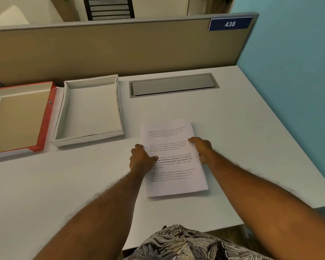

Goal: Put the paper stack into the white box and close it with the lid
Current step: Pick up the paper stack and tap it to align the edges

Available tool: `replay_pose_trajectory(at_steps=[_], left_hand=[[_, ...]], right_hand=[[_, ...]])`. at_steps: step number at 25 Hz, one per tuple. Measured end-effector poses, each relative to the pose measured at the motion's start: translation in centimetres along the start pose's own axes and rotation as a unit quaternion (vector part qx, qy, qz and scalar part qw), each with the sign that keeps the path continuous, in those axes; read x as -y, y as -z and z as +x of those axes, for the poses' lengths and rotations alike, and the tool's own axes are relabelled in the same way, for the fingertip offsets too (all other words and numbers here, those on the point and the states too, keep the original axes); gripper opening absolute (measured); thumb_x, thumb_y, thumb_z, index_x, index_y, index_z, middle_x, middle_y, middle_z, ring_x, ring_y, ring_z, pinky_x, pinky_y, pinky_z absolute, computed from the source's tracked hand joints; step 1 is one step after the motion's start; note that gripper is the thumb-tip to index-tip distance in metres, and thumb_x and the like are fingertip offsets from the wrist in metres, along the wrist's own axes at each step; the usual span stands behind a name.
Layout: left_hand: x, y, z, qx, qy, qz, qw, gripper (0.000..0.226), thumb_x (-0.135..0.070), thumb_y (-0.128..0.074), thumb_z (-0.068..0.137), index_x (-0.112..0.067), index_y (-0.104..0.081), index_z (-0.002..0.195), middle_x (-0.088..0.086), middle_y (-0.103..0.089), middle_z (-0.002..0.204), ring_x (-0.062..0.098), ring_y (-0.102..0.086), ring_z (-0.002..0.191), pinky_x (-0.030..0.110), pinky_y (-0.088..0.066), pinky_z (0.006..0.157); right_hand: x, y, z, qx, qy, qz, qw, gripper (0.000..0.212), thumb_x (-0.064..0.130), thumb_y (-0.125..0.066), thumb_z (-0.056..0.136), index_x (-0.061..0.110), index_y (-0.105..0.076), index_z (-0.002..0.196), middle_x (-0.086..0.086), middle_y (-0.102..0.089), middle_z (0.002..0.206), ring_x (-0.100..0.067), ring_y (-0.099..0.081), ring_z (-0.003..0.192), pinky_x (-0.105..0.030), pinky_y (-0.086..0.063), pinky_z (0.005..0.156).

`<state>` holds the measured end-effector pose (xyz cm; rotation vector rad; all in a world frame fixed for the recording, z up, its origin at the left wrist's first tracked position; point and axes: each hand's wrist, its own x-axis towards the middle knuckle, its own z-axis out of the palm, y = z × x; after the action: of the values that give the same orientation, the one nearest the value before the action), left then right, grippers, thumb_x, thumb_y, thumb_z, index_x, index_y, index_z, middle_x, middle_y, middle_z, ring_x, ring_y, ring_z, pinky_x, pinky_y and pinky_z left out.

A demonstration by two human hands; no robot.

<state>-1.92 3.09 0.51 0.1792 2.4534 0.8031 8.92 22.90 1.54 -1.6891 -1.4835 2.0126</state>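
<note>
A thin paper stack (174, 182) with printed paragraphs lies flat on the white desk, right of centre. My left hand (142, 159) grips its left edge, thumb on top of the sheet. My right hand (202, 148) holds the right edge with fingers curled over the top. The white box (61, 117) stands open and empty to the upper left of the papers. Further left, the red-sided lid (45, 121) lies upside down, its tan inside facing up.
A grey cable-tray flap (174, 84) is set into the desk behind the papers. A beige partition (111, 49) runs along the back edge and a blue wall (293, 81) bounds the right. The desk's front edge is near my body.
</note>
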Motion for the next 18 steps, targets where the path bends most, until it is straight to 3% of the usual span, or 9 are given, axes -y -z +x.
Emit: replay_pose_trajectory(at_steps=[4, 10, 13, 16, 18], left_hand=[[0.2, -0.2, 0.3, -0.004, 0.0, -0.005, 1.0, 0.08, -0.034, -0.081, 0.075, -0.013, -0.036, 0.137, 0.012, -0.044, 0.136, 0.035, -0.05, 0.124, 0.048, -0.045, 0.1], [0.3, -0.1, 0.5, 0.001, 0.01, -0.033, 0.999, 0.086, -0.034, -0.085, 0.071, -0.011, -0.037, 0.139, 0.012, -0.044, 0.137, 0.033, -0.049, 0.126, 0.046, -0.045, 0.102], [1.0, 0.4, 1.0, 0.02, 0.004, -0.053, 0.998, 0.095, -0.041, -0.088, 0.063, -0.007, -0.041, 0.138, 0.013, -0.043, 0.138, 0.031, -0.047, 0.127, 0.046, -0.043, 0.107], [1.0, 1.3, 1.4, 0.062, -0.003, -0.12, 0.991, 0.097, -0.06, -0.084, 0.058, -0.009, -0.05, 0.133, 0.008, -0.042, 0.137, 0.029, -0.047, 0.127, 0.046, -0.042, 0.109], [0.7, 1.9, 1.2, 0.101, -0.018, -0.215, 0.971, 0.087, -0.061, -0.08, 0.065, -0.012, -0.056, 0.131, 0.001, -0.052, 0.135, 0.026, -0.053, 0.125, 0.045, -0.042, 0.109]], right_hand=[[0.0, 0.6, -0.4, 0.046, 0.001, -0.037, 0.998, 0.034, 0.009, -0.068, 0.087, -0.007, -0.063, 0.116, -0.024, -0.069, 0.115, -0.039, -0.069, 0.1, -0.05, -0.057, 0.084], [-0.7, 0.5, -0.8, 0.036, 0.124, -0.112, 0.985, 0.02, 0.009, -0.062, 0.091, 0.001, -0.063, 0.11, -0.02, -0.07, 0.115, -0.034, -0.069, 0.095, -0.046, -0.058, 0.084], [-0.7, 0.9, -1.7, 0.043, 0.177, -0.08, 0.98, 0.019, 0.007, -0.066, 0.089, 0.009, -0.058, 0.107, -0.018, -0.07, 0.112, -0.027, -0.07, 0.087, -0.042, -0.06, 0.077], [-0.2, 1.4, -3.3, 0.102, 0.215, -0.04, 0.97, 0.022, 0.005, -0.068, 0.087, 0.012, -0.058, 0.105, -0.014, -0.073, 0.1, -0.019, -0.074, 0.075, -0.034, -0.062, 0.062], [0.5, 1.7, -4.2, 0.123, 0.237, -0.028, 0.963, 0.021, 0.006, -0.069, 0.087, 0.016, -0.058, 0.102, -0.009, -0.075, 0.094, -0.02, -0.075, 0.072, -0.035, -0.063, 0.062]])
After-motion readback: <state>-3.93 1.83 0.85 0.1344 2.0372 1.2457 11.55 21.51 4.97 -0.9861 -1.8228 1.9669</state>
